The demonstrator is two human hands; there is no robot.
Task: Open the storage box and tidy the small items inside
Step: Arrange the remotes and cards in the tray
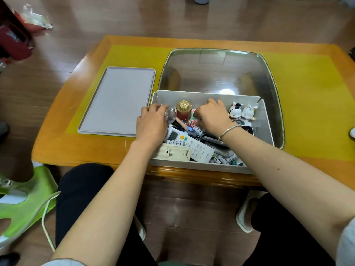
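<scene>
The white storage box (266,120) stands open at the table's near edge. Its grey lid (119,100) lies flat on the table to the left. My left hand (151,123) is inside the box's left end, fingers curled round a small clear glass cup (170,115). My right hand (211,117) reaches into the middle of the box, fingers curled down among small items; what they pinch is hidden. Between my hands stands a red bottle with a gold cap (184,111). Two white rabbit figurines (242,111) sit at the back right. A white remote (189,145) and batteries (223,160) lie near the front.
A large metal tray (217,70) sits under and behind the box on the yellow mat (307,89). A green plastic stool (25,200) with a cord stands on the floor at my left. My knees are under the table's near edge.
</scene>
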